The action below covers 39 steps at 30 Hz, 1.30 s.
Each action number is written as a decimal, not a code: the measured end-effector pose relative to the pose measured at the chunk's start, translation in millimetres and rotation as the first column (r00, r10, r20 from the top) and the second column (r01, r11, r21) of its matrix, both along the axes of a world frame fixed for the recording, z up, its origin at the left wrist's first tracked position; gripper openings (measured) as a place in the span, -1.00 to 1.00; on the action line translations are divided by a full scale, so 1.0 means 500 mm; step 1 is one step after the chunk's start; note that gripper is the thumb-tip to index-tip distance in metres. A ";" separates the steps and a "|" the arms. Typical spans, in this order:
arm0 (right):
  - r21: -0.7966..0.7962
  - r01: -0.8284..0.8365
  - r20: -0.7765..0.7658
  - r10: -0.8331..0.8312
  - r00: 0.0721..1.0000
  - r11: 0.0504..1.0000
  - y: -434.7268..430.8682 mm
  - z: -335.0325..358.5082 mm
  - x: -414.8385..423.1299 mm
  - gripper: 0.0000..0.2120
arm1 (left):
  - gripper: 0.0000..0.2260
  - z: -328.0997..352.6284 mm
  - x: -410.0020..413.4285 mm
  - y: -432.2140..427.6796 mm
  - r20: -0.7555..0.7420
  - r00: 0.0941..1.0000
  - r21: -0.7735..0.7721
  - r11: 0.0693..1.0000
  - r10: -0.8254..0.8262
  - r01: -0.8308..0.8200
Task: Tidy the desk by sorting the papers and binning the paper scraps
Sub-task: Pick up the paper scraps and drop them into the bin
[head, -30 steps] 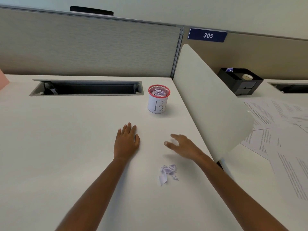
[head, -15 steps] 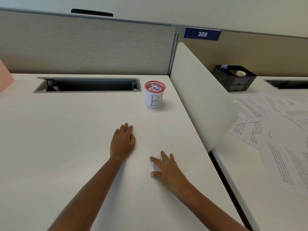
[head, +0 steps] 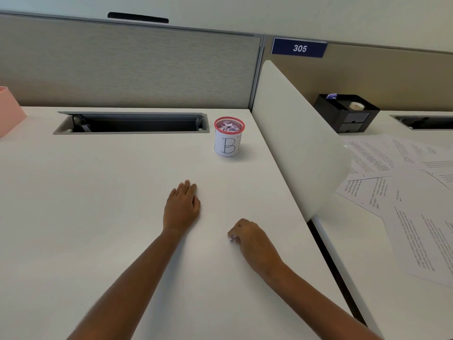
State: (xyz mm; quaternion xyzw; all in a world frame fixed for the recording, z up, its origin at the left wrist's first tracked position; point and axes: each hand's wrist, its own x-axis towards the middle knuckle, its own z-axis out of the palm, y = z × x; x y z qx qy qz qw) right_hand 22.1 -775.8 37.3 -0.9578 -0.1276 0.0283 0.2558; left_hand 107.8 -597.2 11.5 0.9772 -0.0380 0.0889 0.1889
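Observation:
My right hand [head: 250,235] is curled into a fist just above the white desk [head: 98,217] and grips a crumpled paper scrap [head: 232,238], of which only a small white and purple edge shows by the thumb. My left hand [head: 182,207] rests flat on the desk, fingers straight, a little to the left and further back. The bin [head: 229,137], a small red mesh cup wrapped in white paper marked "B", stands at the back of the desk and holds several crumpled scraps. Several printed papers [head: 402,192] lie spread on the neighbouring desk to the right.
A white curved divider [head: 294,141] separates the two desks, with a dark gap below it. A cable slot [head: 132,122] runs along the back. A pink tray [head: 9,111] sits at the far left. A black organiser [head: 346,112] with tape stands behind the papers.
My right hand came down over the crumpled scrap on the desk and closed round it, so the scrap is now almost hidden in the fist. My left hand stayed flat in place.

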 end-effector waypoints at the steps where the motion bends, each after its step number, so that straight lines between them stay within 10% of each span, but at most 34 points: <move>1: 0.046 0.037 -0.042 -0.035 0.998 0.998 -0.003 0.007 0.013 -0.80 | -0.65 0.001 0.000 0.000 0.003 1.000 0.003 1.000 -0.002 0.002; 14: 0.485 0.328 -0.235 -0.240 0.942 0.811 -0.063 0.123 0.239 -0.82 | -0.65 0.002 0.035 -0.001 0.007 1.000 0.066 0.997 -0.031 0.030; 27: 0.472 0.249 0.201 -0.378 0.904 0.846 0.016 0.201 0.470 -0.79 | -0.57 -0.010 0.082 -0.006 -0.029 1.000 0.048 0.999 -0.005 0.007; 39: 0.244 0.189 0.165 -0.233 0.958 0.951 0.032 0.182 0.571 -0.74 | -0.56 -0.021 0.085 -0.006 -0.035 0.999 0.005 1.000 0.005 -0.005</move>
